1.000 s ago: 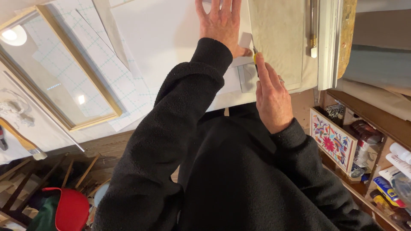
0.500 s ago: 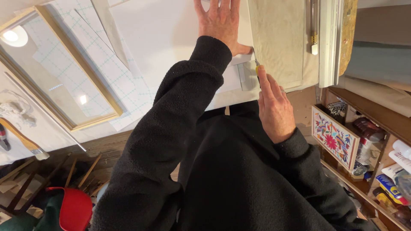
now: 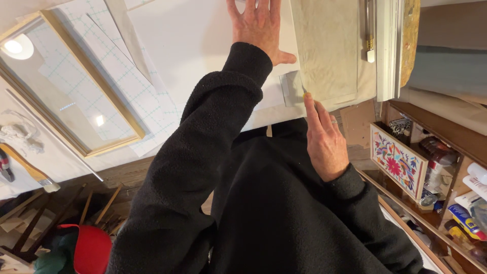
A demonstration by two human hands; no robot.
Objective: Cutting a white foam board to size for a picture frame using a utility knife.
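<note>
- The left hand (image 3: 259, 28) is lying flat with fingers spread wide, pressing down on a big white sheet of board (image 3: 203, 45) on the worktable. It isn't gripping anything, just palm down.
- The right hand (image 3: 324, 139) is closed narrow around a small blade tool with a yellowish tip (image 3: 304, 94). The index finger is stretched along it, and most of the tool is hidden under the hand, so I can't tell exactly what kind it is.
- That tip is sitting right at the near edge of a tan, mottled sheet of paper (image 3: 327, 48), just beside a small translucent grey strip (image 3: 290, 89) that's lying on the white board.
- The black fleece sleeve (image 3: 203, 152) of the left arm is cutting diagonally across the view and blocking a good chunk of the white board and the table edge.
- Off to the left, a gold-framed glass panel (image 3: 71, 86) is resting on a gridded cutting mat (image 3: 137, 86), well apart from the hands.
- On the right, a long metal straightedge (image 3: 369, 25) is lying beside the tan paper.
- Further right, a wooden shelf (image 3: 446, 137) is holding a floral embroidered panel (image 3: 398, 162) and assorted tubes and bottles (image 3: 472, 203).
- Bottom left, a red rounded thing (image 3: 91, 248) is sitting among wooden sticks on the floor.
</note>
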